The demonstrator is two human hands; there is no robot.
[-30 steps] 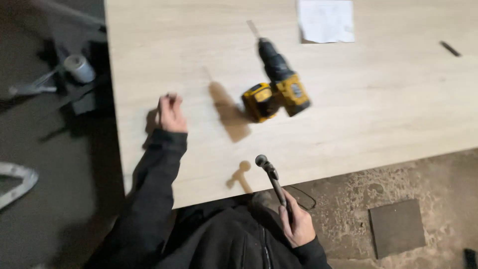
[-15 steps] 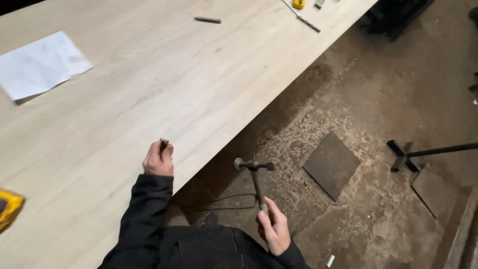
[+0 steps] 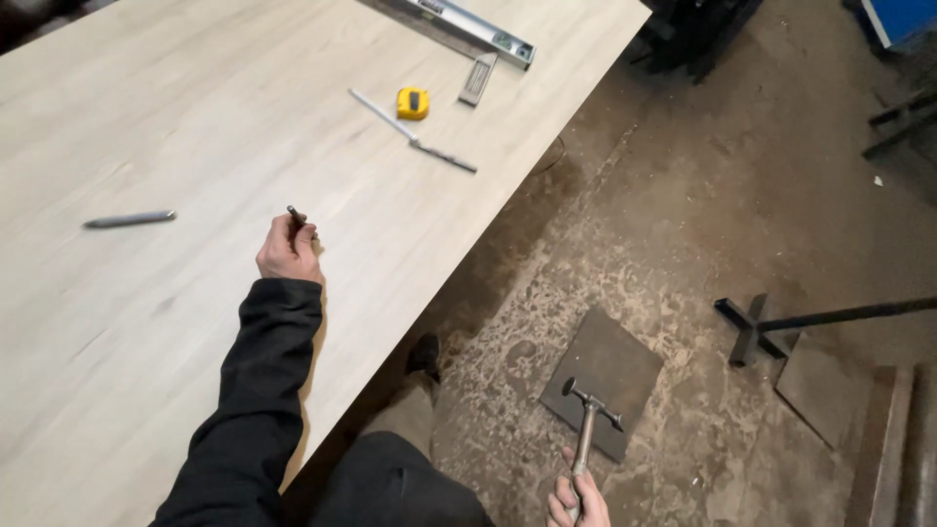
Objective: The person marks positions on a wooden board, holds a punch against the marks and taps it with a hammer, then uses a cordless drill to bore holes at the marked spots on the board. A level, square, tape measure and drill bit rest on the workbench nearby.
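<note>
My left hand (image 3: pixel 287 252) rests on the pale wooden board (image 3: pixel 195 117) with its fingers closed around a small dark metal pin (image 3: pixel 296 212), whose tip sticks up above the fingers. My right hand (image 3: pixel 577 500) is low at the bottom edge of the view, off the board, gripping the handle of a metal hammer (image 3: pixel 589 417). The hammer's head points up over a dark square plate on the floor. A grey marker (image 3: pixel 129 220) lies on the board left of my left hand.
Farther along the board lie a yellow tape measure (image 3: pixel 413 102), a long thin metal rod (image 3: pixel 412 131), a small grey ruler piece (image 3: pixel 476 79) and a spirit level (image 3: pixel 472 28). A dark floor plate (image 3: pixel 625 366) and a black cross-shaped stand foot (image 3: pixel 747 327) sit on the dirty concrete floor.
The view has swung along the board: the drill and paper sheet are gone, the tape measure and level have appeared. My right hand with the hammer has dropped lower, away from the board's edge.
</note>
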